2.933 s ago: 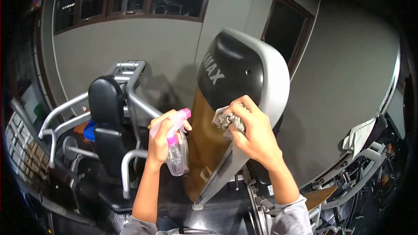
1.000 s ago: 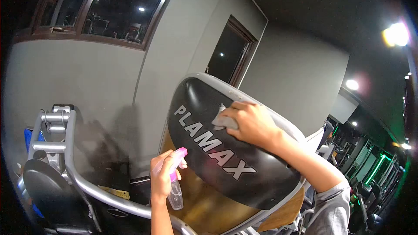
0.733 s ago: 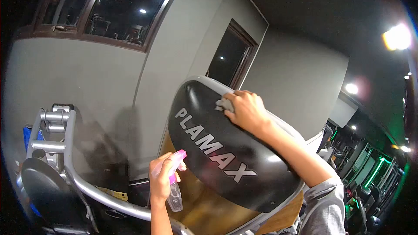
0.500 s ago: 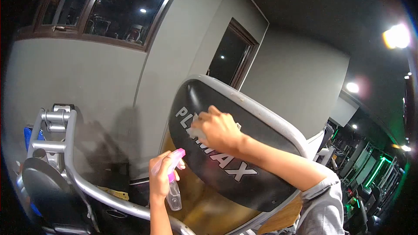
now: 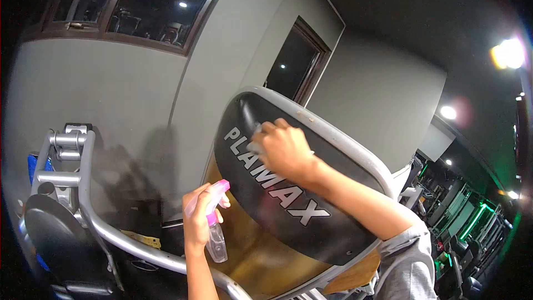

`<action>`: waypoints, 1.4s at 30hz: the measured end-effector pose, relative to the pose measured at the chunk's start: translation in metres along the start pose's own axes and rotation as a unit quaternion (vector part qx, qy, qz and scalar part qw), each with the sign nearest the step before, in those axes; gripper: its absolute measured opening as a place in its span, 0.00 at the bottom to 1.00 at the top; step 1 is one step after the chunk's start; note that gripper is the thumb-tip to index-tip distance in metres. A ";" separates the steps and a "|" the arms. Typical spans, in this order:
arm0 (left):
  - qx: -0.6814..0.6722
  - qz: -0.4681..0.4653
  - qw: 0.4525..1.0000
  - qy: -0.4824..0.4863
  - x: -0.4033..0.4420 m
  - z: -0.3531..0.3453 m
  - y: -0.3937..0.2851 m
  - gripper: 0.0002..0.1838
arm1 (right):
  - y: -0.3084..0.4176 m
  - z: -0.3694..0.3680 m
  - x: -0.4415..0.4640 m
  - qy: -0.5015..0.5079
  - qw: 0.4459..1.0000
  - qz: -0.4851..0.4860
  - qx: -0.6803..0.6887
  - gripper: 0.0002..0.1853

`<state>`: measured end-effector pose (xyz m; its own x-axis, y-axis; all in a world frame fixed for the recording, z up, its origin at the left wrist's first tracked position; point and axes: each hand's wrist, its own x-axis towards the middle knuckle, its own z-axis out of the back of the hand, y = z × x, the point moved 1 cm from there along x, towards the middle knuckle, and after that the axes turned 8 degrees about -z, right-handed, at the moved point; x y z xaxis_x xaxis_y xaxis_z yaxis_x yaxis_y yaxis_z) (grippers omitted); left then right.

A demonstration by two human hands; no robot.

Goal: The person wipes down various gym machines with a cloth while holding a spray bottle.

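My left hand is wrapped around the neck of a clear spray bottle with a pink trigger head, in front of the panel's lower left side. My right hand is closed on a pale, crumpled cloth and presses it against the black panel of a gym machine. White "PLAMAX" lettering runs diagonally across this panel, and the hand is just above it. Most of the cloth is hidden behind the fingers, so whether it is fabric or paper is unclear.
A silver tube frame with a black pad stands at the left. The panel's thick grey rim curves past my right forearm. Behind are a grey wall and windows; other gym equipment stands at the far right.
My right hand has shifted slightly up and right over the panel with the cloth, showing more of the lettering. The left hand and bottle appear slightly higher and further left.
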<state>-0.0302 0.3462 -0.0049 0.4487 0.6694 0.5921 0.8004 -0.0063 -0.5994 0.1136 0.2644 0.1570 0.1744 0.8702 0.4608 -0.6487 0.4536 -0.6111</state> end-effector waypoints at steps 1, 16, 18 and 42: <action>0.002 -0.003 1.000 -0.003 0.000 0.000 -0.001 0.24 | 0.012 -0.005 -0.004 0.005 1.000 0.021 0.003 0.11; 0.000 -0.028 1.000 -0.010 -0.001 -0.005 -0.003 0.23 | 0.003 0.035 -0.057 0.001 0.998 0.069 -0.007 0.12; 0.004 -0.030 0.999 -0.015 -0.002 -0.007 -0.006 0.23 | 0.011 0.020 -0.050 -0.007 0.998 0.058 -0.009 0.11; -0.007 -0.023 0.999 0.045 -0.006 -0.023 -0.012 0.22 | -0.018 0.055 -0.096 -0.030 0.999 0.026 -0.001 0.13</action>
<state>-0.0335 0.3249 0.0109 0.4459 0.5990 0.6651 0.8256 0.0119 -0.5642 0.0676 0.1621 0.1595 0.0962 0.8798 0.4656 -0.6548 0.4082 -0.6361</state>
